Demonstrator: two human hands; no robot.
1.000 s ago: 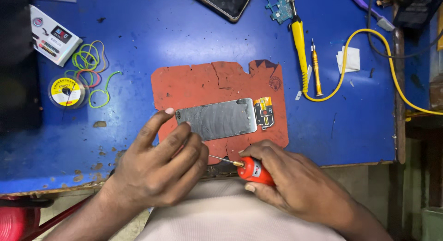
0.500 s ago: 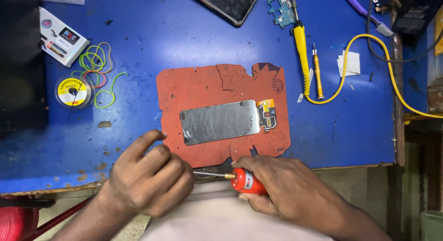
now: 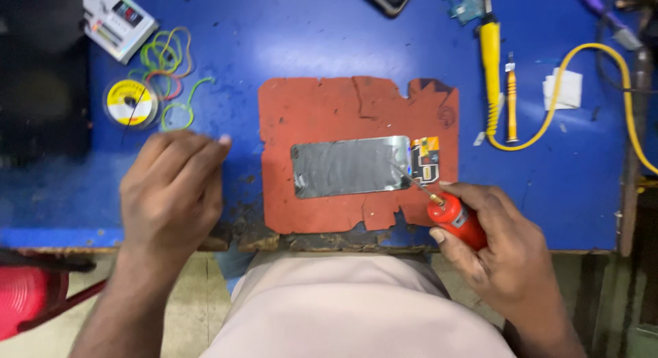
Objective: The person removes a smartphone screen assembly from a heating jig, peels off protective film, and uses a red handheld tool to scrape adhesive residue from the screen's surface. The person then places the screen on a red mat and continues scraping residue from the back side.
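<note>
A silver phone body [image 3: 349,166] lies flat on a worn red mat [image 3: 329,108] on the blue table [image 3: 295,36]. A small circuit part with orange and yellow patches [image 3: 425,160] sits at the phone's right end. My right hand [image 3: 504,252] grips a red-handled screwdriver [image 3: 458,219], its thin tip resting near the phone's right edge. My left hand [image 3: 171,190] hovers left of the mat over the table's front edge, its fingers loosely curled, holding nothing that I can see.
A yellow solder spool [image 3: 129,103] and coloured rubber bands [image 3: 168,60] lie at the left, a white box [image 3: 118,22] behind them. A yellow-handled soldering iron [image 3: 489,53], a small yellow screwdriver [image 3: 511,101], a yellow cable [image 3: 582,70] and white paper [image 3: 563,89] lie at the right.
My left hand has moved left off the mat and away from the screwdriver. My right hand has shifted right and swung the screwdriver tip up to the phone's right end.
</note>
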